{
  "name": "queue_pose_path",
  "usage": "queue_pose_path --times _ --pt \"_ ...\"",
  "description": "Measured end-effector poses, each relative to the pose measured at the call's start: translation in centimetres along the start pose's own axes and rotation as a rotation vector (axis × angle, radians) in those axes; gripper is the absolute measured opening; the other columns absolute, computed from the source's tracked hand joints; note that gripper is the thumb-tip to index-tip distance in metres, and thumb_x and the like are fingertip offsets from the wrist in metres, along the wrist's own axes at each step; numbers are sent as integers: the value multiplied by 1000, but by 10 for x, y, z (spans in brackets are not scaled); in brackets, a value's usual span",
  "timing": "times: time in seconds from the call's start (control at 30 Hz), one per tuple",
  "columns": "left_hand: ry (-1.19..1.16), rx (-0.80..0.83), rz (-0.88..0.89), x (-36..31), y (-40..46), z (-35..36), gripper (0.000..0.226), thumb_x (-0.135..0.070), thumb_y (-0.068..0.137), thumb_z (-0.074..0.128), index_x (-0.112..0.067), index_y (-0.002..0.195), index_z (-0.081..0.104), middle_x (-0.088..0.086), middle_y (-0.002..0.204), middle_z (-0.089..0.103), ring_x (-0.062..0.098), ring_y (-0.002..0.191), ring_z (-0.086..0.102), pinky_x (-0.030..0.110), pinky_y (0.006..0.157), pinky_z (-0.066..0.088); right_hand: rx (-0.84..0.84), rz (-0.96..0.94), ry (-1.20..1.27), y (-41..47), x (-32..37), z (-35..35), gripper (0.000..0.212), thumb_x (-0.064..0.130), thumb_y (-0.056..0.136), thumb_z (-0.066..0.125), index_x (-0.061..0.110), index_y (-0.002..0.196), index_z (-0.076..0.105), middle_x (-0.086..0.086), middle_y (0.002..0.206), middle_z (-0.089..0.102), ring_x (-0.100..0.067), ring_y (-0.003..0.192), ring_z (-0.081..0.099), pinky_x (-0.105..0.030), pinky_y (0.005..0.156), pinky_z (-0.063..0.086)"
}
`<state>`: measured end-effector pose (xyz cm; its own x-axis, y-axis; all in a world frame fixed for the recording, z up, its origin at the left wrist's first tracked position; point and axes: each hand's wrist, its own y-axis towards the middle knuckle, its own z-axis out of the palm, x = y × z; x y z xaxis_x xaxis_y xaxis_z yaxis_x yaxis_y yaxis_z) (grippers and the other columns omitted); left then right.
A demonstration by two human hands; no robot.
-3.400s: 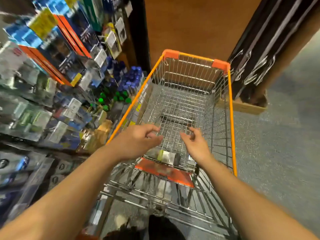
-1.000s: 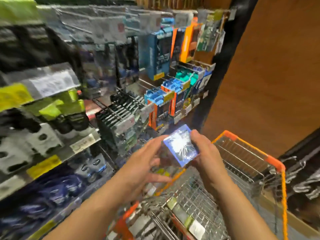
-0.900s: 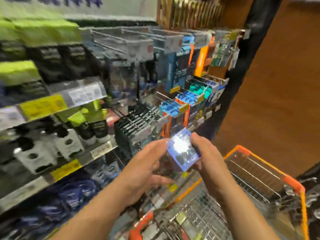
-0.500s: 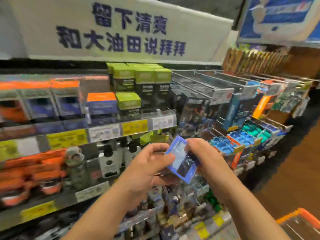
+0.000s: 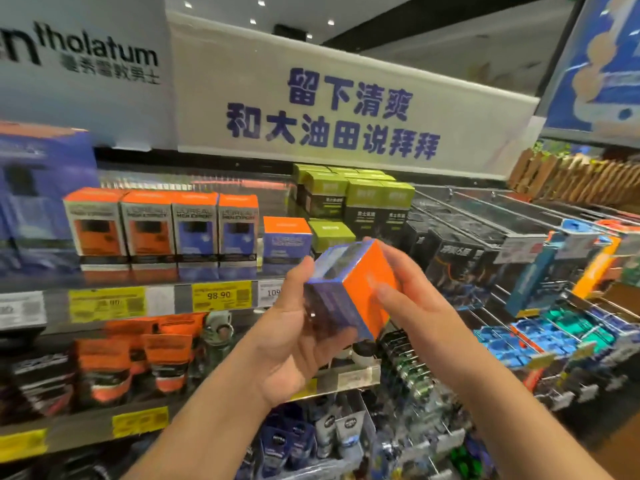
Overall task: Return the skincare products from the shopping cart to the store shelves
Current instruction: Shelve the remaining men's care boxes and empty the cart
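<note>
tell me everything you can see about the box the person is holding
The box is a small, roughly cube-shaped carton, glossy like film-wrapped card, with blue-purple sides and one orange face turned up and right. Its print is too blurred to read. It is tilted, held in the air in front of the upper shelf. The left hand cradles it from below and the left; the right hand has fingers on the orange face. It looks closed and undamaged.

We can't read the print on the blue-and-orange box (image 5: 349, 289), smeared by motion. The left hand (image 5: 294, 336) covers its underside. The "tholatum" sign (image 5: 83, 53) is cropped at the left edge, and the 109 price tag (image 5: 272, 292) sits half behind the thumb.
</note>
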<state>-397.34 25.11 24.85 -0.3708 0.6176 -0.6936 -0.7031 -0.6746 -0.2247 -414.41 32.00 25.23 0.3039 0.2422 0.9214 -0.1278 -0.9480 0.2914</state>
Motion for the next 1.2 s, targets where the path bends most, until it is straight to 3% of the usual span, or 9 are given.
queue_pose_path --times 0.07,0.2,0.3,0.4,0.6,0.73,0.83,1.03,1.2 --pt "-90 1 -68 -5 -1 4 75 -63 77 63 -2 121 67 20 98 73 29 75 68 26 45 59 55 -26 -24 7 8 -1 67 54 78 71 55 142 50 11 139 61 -18 126 60 -37 105 50" --pt "-3 15 -118 -8 0 5 83 -78 87 44 -3 109 71 16 70 62 21 44 57 21 32 48 48 -14 -8 21 24 -1 68 60 75 77 55 139 55 -12 135 64 -39 115 62 -61 113 42" --pt "186 47 -126 -7 1 4 90 -82 93 22 -10 116 72 11 61 53 17 38 48 16 28 35 50 29 35 28 27 2 72 77 69 75 45 132 64 -8 129 69 -24 109 66 -49 99 54" --pt "267 90 -116 -8 0 0 93 -83 93 15 -15 115 75 10 60 51 17 38 46 15 30 26 0 86 -28 34 35 8 53 72 83 56 33 118 66 1 111 74 -13 96 70 -40 84 60" --pt "229 196 -83 -12 -1 -5 96 -84 91 18 -11 97 80 14 71 62 24 51 56 20 38 38 -63 48 -208 43 49 13 80 92 69 45 28 113 63 -13 109 72 -39 96 70 -68 85 55" --pt "141 245 -25 -15 -6 -4 79 -71 96 32 -8 107 79 20 99 74 32 68 69 31 49 58 -88 98 -179 52 54 18 109 108 46 49 24 113 65 -19 111 72 -46 100 70 -73 84 53" --pt "23 243 24 -16 -9 -6 66 -62 98 39 -11 123 73 25 118 72 41 86 74 37 63 65 -68 126 -88 55 57 20 119 104 49 56 11 122 64 -27 117 68 -52 105 66 -77 91 47" --pt "-29 236 239 -16 -8 -9 52 -39 90 53 -14 135 58 20 127 70 43 114 69 48 88 61 -83 76 136 63 46 14 49 48 95 52 15 127 67 -11 121 75 -30 108 72 -47 92 56" --pt "-38 227 320 -15 -3 -13 60 -43 77 61 -15 130 58 20 125 70 43 114 68 51 88 61 -23 74 100 68 43 15 45 48 99 53 18 129 67 -8 118 76 -23 104 73 -33 83 60"
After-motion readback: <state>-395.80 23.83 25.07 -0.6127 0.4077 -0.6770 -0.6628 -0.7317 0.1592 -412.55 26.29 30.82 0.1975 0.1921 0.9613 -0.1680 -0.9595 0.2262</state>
